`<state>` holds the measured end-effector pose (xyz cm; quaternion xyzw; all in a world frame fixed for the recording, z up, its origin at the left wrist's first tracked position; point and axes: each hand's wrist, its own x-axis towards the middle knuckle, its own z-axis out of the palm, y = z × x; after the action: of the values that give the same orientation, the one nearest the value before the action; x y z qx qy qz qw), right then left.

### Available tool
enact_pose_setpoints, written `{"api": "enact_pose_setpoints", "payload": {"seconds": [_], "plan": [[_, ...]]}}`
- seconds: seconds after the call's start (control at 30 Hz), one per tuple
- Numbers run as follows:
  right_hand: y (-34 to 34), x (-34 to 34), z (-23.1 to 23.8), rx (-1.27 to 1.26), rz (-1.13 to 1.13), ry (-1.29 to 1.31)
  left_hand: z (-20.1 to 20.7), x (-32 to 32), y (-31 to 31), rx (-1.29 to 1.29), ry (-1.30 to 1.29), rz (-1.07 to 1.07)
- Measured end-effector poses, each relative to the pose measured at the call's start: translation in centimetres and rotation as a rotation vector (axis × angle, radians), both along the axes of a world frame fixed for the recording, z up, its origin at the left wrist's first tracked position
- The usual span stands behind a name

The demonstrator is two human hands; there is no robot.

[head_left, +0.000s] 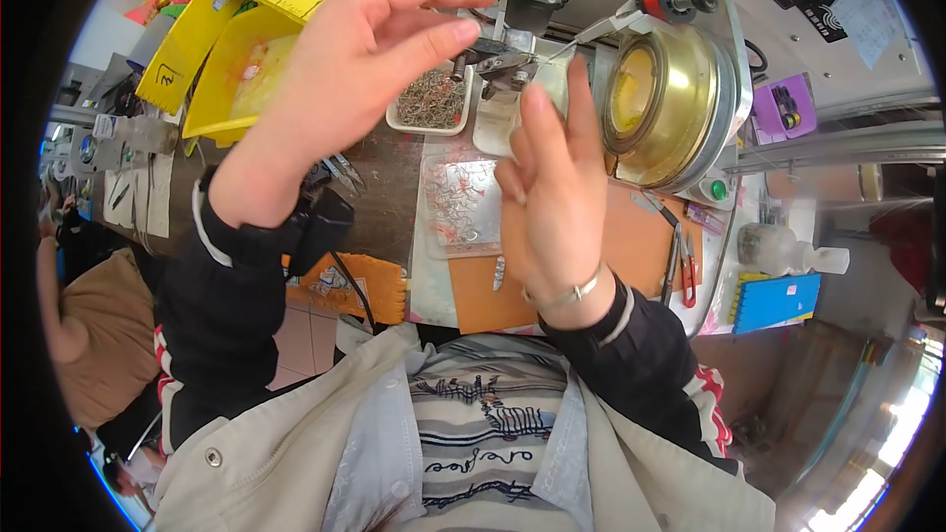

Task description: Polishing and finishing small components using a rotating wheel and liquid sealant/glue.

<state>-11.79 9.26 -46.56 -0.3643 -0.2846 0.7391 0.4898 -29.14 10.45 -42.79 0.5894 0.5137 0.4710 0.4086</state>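
Observation:
My left hand (pixel 367 69) reaches in over a white tub of small wire pieces (pixel 432 99), its fingers stretched out and the thumb apart from the index finger. No object shows between them. Just right of its fingertips is a small metal machine head (pixel 507 67). My right hand (pixel 560 172) is raised in front of that head, index finger and thumb pointing up and apart, the other fingers curled in. I see nothing held in it. Close to its index finger stands a large gold-coloured spool (pixel 658 94) on the machine.
A clear tray of small wire pieces (pixel 463 199) lies on the bench. Yellow bins (pixel 222 128) stand at the left. Red-handled snips (pixel 688 271) rest on an orange mat (pixel 493 300). A green button (pixel 718 189), purple box (pixel 785 106) and blue box (pixel 777 301) are at the right. Another person sits far left.

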Motion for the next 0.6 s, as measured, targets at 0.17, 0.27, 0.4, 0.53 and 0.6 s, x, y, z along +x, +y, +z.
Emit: {"api": "enact_pose_setpoints", "payload": {"seconds": [0.17, 0.27, 0.4, 0.53, 0.6], "plan": [[1.6, -1.4, -1.1, -0.048, -0.073, 0.177, 1.4, -1.5, 3.4, -0.008, 0.189, -0.186], [1.0, -1.0, -1.9, -0.117, -0.178, 0.17, 1.5, -0.5, 5.2, 0.022, 0.182, -0.235], [1.0, -0.4, -2.7, -0.154, -0.139, 0.182, 2.3, -0.8, 7.3, -0.247, 0.099, -0.477], [3.3, -1.2, -3.1, -0.128, -0.19, 0.195, 1.0, -0.3, 9.6, -0.206, 0.118, -0.791], [3.9, -2.3, -2.2, -0.173, -0.234, 0.165, 0.9, -0.2, 10.0, -0.277, 0.142, -0.85]]}}
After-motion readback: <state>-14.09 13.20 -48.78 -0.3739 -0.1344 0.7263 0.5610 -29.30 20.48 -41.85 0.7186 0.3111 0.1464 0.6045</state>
